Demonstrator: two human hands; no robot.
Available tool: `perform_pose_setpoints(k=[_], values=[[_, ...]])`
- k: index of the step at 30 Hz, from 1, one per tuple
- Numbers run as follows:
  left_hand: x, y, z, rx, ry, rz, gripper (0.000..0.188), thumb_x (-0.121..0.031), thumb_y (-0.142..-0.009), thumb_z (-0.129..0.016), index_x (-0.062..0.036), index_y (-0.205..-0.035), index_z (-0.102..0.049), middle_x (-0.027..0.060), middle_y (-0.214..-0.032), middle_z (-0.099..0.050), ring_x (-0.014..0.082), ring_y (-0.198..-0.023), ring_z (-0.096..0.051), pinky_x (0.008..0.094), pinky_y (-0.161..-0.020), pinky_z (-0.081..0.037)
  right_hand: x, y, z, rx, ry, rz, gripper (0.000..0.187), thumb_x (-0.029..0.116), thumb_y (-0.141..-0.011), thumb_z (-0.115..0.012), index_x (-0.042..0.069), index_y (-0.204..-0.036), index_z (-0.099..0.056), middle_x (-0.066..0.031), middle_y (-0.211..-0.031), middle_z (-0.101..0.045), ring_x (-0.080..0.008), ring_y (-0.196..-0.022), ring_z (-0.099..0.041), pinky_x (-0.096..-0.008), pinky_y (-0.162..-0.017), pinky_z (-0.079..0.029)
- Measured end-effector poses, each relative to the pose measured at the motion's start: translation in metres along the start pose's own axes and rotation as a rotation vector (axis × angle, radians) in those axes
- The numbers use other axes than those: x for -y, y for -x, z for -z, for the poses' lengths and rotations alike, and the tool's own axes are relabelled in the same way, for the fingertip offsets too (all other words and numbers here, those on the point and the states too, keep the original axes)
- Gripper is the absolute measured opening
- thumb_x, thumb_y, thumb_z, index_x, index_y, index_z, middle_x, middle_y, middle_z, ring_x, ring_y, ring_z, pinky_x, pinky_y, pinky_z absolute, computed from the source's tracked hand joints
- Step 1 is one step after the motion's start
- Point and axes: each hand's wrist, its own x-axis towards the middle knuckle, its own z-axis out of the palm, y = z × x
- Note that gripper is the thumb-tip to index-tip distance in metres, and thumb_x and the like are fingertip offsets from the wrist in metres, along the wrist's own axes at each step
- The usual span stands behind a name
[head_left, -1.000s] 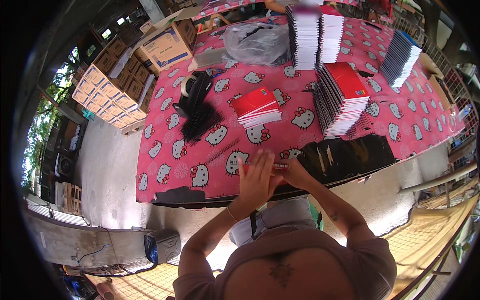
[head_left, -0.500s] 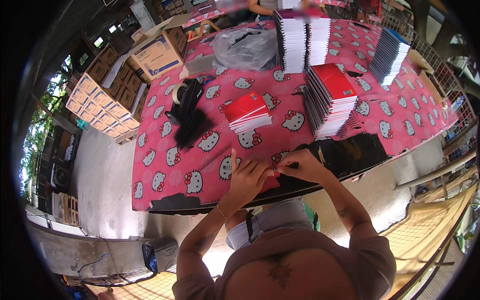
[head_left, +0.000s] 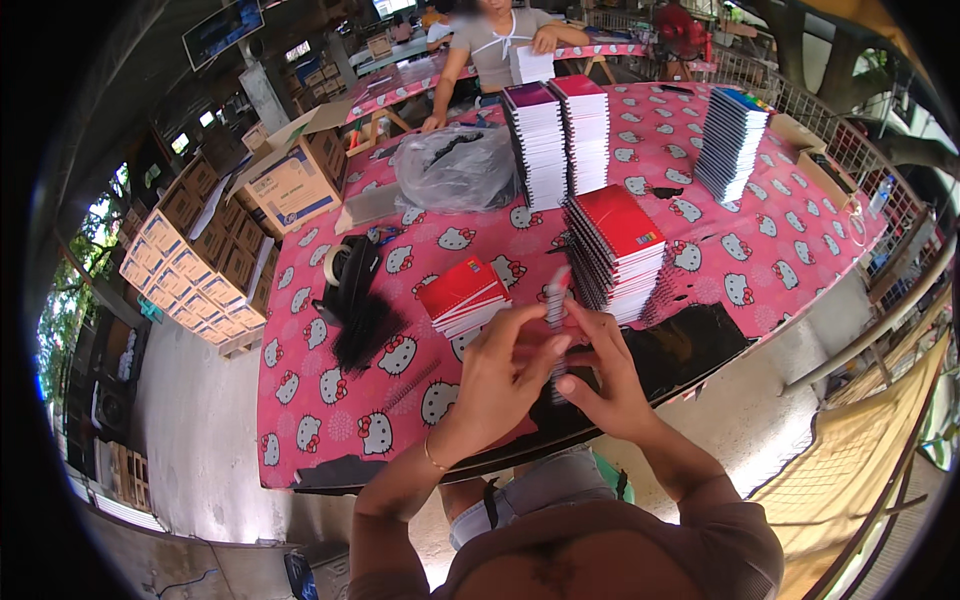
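Held notebook (head_left: 556, 303) rose; red stack (head_left: 618, 262) bears multicoloured label (head_left: 649, 238).

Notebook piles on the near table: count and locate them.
5: purple pile and crimson pile together at back; blue pile at right; tall red pile central; low red pile beyond left hand. Others may be hidden.

Worktop (head_left: 330, 440) covered in pink printed sheeting, smooth, plastic-looking, faintly shiny; where torn, a black layer (head_left: 700, 345) is exposed. Red notebook covers (head_left: 612, 222) seen as smooth, glossy card; page edges (head_left: 637, 285) as matt white paper. Clear plastic bag (head_left: 460, 175) thin, crinkled, glossy. Cartons (head_left: 290, 190) made of matt brown cardboard. Black coils (head_left: 365, 335): metal or plastic could not be told. Held notebook (head_left: 556, 303): finish lost to blur.
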Motion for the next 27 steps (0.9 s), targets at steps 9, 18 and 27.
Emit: perform_pose_setpoints(k=[9, 18, 27], values=[[0.031, -0.201, -0.057, 0.021, -0.085, -0.376, 0.029, -0.018, -0.092, -0.067, -0.0097, -0.12, -0.07, 0.0109, -0.101, -0.063, 0.0277, -0.092, -0.06, 0.0334, -0.086, -0.048, -0.067, -0.16, 0.123, 0.031, -0.158, -0.295, 0.048, 0.009, -0.087, -0.073, -0.003, -0.132, -0.059, -0.0062, -0.102, -0.069, -0.0127, -0.085, -0.061, -0.0256, -0.08, -0.049], [0.1, -0.186, -0.066, -0.338, -0.149, -0.384, 0.022, -0.02, -0.089, -0.069, -0.0059, -0.106, -0.072, 0.0125, -0.11, -0.067, 0.0339, -0.101, -0.063, 0.0435, -0.089, -0.049, -0.129, -0.147, 0.135, -0.003, 0.244, -0.387, 0.051, 0.032, -0.085, -0.077, -0.002, -0.122, -0.067, -0.0117, -0.101, -0.068, -0.0164, -0.088, -0.06, -0.0318, -0.08, -0.049], [0.192, -0.024, 0.046, -0.008, -0.769, -0.299, 0.024, -0.006, -0.086, -0.068, -0.0024, -0.109, -0.069, 0.0128, -0.101, -0.068, 0.0317, -0.093, -0.065, 0.0416, -0.081, -0.054, -0.069, -0.102, 0.111, 0.099, 0.792, 0.036, 0.052, 0.037, -0.08, -0.079, 0.006, -0.122, -0.069, -0.014, -0.118, -0.058, -0.0305, -0.109, -0.058, -0.0412, -0.092, -0.047]])
